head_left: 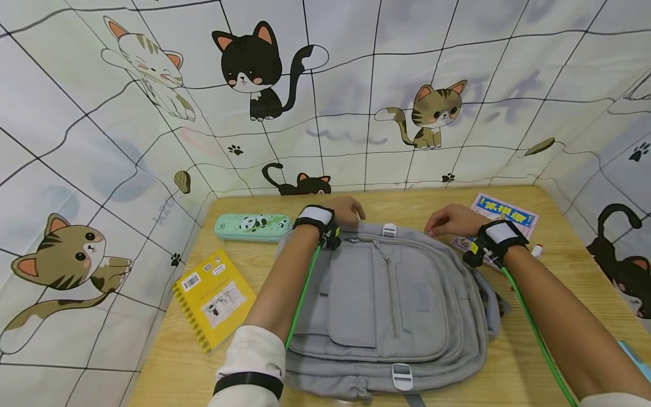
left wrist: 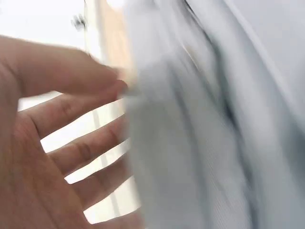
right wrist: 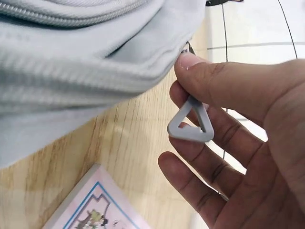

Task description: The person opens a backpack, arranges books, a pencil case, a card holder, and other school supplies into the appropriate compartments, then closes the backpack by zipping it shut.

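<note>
A grey backpack [head_left: 402,294] lies flat on the table with its front up. My right hand [head_left: 452,219] is at its upper right edge. In the right wrist view, the right thumb and index finger pinch a zipper pull [right wrist: 191,125] whose grey triangular end hangs below them. At the backpack's upper left edge is my left hand [head_left: 347,210]. The left wrist view is blurred, but the left thumb and index finger [left wrist: 66,107] come together at the grey fabric [left wrist: 167,143] and seem to pinch it, while the other fingers stretch out behind.
Left of the backpack lie a mint-green panda pencil case [head_left: 251,227] and a yellow spiral notebook [head_left: 215,299]. A pink-and-blue booklet [head_left: 506,212] is beyond the right hand, with a white-and-red capped item [head_left: 537,250] near it. Cat-print cloth [head_left: 346,135] surrounds the wooden table [head_left: 168,362].
</note>
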The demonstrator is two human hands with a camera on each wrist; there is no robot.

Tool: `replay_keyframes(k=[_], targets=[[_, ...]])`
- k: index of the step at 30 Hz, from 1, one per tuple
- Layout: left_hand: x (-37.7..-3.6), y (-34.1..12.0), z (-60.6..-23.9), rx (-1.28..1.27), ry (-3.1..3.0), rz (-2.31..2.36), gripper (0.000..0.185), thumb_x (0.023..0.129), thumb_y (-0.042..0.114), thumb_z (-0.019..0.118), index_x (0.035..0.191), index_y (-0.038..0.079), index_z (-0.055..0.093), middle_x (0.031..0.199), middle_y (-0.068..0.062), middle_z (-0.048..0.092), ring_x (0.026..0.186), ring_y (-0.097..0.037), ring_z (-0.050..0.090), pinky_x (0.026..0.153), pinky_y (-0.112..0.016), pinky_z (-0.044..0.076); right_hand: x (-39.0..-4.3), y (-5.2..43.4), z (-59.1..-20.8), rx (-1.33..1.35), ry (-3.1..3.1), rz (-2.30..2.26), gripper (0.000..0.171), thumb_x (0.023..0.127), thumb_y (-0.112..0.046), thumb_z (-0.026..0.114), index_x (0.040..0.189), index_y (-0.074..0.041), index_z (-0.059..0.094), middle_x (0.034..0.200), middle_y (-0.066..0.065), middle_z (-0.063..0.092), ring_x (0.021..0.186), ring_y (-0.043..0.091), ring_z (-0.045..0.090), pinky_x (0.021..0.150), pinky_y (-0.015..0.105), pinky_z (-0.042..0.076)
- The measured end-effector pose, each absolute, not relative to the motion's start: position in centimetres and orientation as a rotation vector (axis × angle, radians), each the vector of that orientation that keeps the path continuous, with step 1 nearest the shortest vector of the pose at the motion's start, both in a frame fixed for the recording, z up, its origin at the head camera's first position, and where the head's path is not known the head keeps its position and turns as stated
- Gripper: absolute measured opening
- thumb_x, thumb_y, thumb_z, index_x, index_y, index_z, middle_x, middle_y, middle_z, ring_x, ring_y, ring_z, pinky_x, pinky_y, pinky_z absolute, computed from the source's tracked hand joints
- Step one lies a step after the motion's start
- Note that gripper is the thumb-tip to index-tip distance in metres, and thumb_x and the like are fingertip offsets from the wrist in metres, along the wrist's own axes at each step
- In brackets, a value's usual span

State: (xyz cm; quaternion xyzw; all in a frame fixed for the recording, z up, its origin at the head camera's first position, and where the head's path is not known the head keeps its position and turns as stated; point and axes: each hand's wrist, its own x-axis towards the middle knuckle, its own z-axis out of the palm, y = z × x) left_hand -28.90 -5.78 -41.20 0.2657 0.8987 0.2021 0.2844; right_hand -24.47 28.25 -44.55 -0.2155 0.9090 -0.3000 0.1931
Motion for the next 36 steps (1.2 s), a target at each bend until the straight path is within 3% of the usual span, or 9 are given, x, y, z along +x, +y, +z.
replay_keyframes(k=[3, 6, 11, 17, 22, 26, 36], targets=[[-28.4, -2.2, -40.6, 0.877, 2.401, 0.527, 0.042, 0.106, 0.022, 0.055, 0.144, 0.007, 0.065, 0.145, -0.012, 0.065, 0.130, -0.027, 0.063, 0.105, -0.037, 0.051, -24.5, 27.7, -44.2, -0.626, 2.566, -0.838, 0.008, 0.100, -0.014, 0.074, 0.102, -0.012, 0.082, 0.103, 0.004, 0.080, 0.095, 0.015, 0.073, 0.091, 0.040, 0.056], [-27.8, 1.9, -41.3, 1.037, 2.401, 0.424, 0.042, 0.107, 0.026, 0.059, 0.144, 0.006, 0.064, 0.141, -0.011, 0.068, 0.128, -0.023, 0.064, 0.107, -0.033, 0.051, -24.2, 27.4, -44.2, -0.634, 2.556, -0.853, 0.009, 0.101, -0.015, 0.073, 0.102, -0.011, 0.081, 0.103, 0.004, 0.080, 0.094, 0.015, 0.073, 0.089, 0.039, 0.057], [-26.7, 5.2, -43.7, 1.137, 2.414, 0.176, 0.032, 0.104, 0.027, 0.070, 0.132, 0.012, 0.069, 0.129, -0.001, 0.071, 0.106, -0.011, 0.064, 0.088, -0.021, 0.049, -24.0, 27.4, -44.6, -0.649, 2.569, -0.816, 0.010, 0.102, -0.017, 0.072, 0.102, -0.013, 0.081, 0.103, 0.003, 0.080, 0.094, 0.015, 0.072, 0.085, 0.039, 0.056], [-26.6, 5.9, -44.0, 1.182, 2.443, 0.196, 0.022, 0.100, 0.019, 0.076, 0.119, 0.008, 0.073, 0.122, -0.005, 0.074, 0.102, -0.014, 0.066, 0.083, -0.022, 0.050, -23.3, 28.2, -44.5, -0.654, 2.599, -0.826, 0.011, 0.102, -0.014, 0.071, 0.101, -0.015, 0.082, 0.104, 0.003, 0.080, 0.093, 0.017, 0.072, 0.083, 0.039, 0.057], [-27.7, 5.3, -44.7, 1.204, 2.453, 0.237, 0.020, 0.102, 0.013, 0.074, 0.120, 0.005, 0.074, 0.124, -0.007, 0.075, 0.106, -0.018, 0.069, 0.088, -0.024, 0.052, -23.0, 28.2, -44.2, -0.697, 2.622, -0.817, 0.010, 0.100, -0.013, 0.074, 0.097, -0.017, 0.083, 0.100, 0.000, 0.080, 0.089, 0.013, 0.070, 0.077, 0.033, 0.055], [-28.2, 4.3, -45.1, 1.145, 2.482, 0.241, 0.027, 0.101, 0.018, 0.075, 0.127, 0.009, 0.074, 0.127, -0.006, 0.075, 0.112, -0.020, 0.070, 0.094, -0.028, 0.055, -22.6, 27.8, -43.8, -0.711, 2.652, -0.801, 0.009, 0.100, -0.013, 0.075, 0.096, -0.017, 0.082, 0.098, -0.001, 0.079, 0.086, 0.010, 0.069, 0.073, 0.030, 0.053], [-27.4, 4.7, -44.6, 1.174, 2.461, 0.284, 0.026, 0.105, 0.014, 0.068, 0.130, 0.009, 0.074, 0.129, -0.007, 0.075, 0.112, -0.020, 0.070, 0.095, -0.027, 0.054, -18.8, 30.3, -43.2, -0.676, 2.771, -0.739, 0.014, 0.099, -0.006, 0.073, 0.097, -0.019, 0.080, 0.095, -0.006, 0.077, 0.087, 0.004, 0.067, 0.074, 0.026, 0.053]])
